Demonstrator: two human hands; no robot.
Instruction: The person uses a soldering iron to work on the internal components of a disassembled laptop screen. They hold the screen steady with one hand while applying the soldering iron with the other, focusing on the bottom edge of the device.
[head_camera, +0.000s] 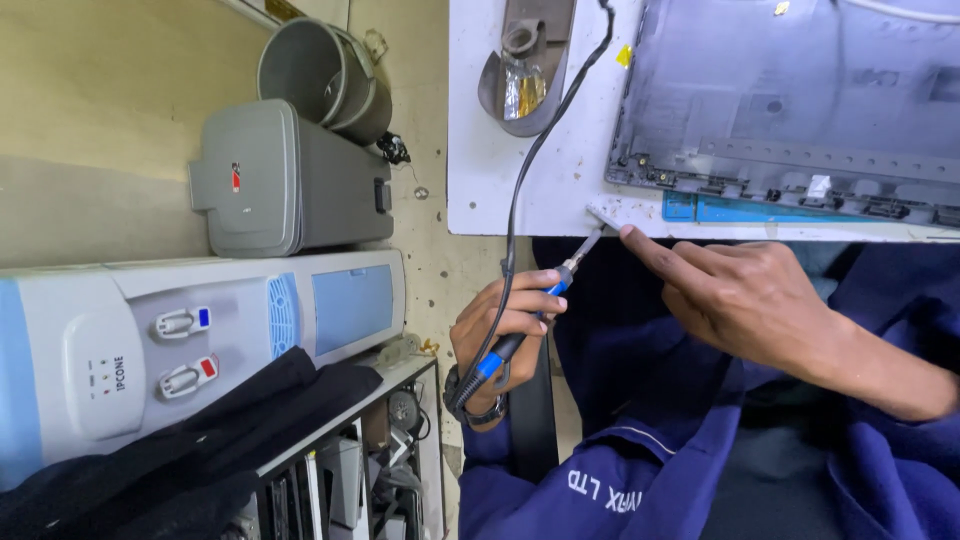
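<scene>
Blue-gripped, the soldering iron (535, 310) is the landmark here: the left hand (505, 335) wraps its fingers (530, 300) tightly around the handle, and the metal tip meets the corner of the white surface (520, 190) just above. Its black cord (540, 150) runs up from the handle across that surface, past a metal iron stand (520, 70). Right of the iron, the right hand (750, 295) holds nothing; its index finger stretches out to touch the surface edge just beside the tip, the other fingers loosely curled. Above and right of the tip lies a grey laptop lid (800, 100), inner side up. Far left of the iron stand a water dispenser (200, 340) and a grey case (280, 180).
</scene>
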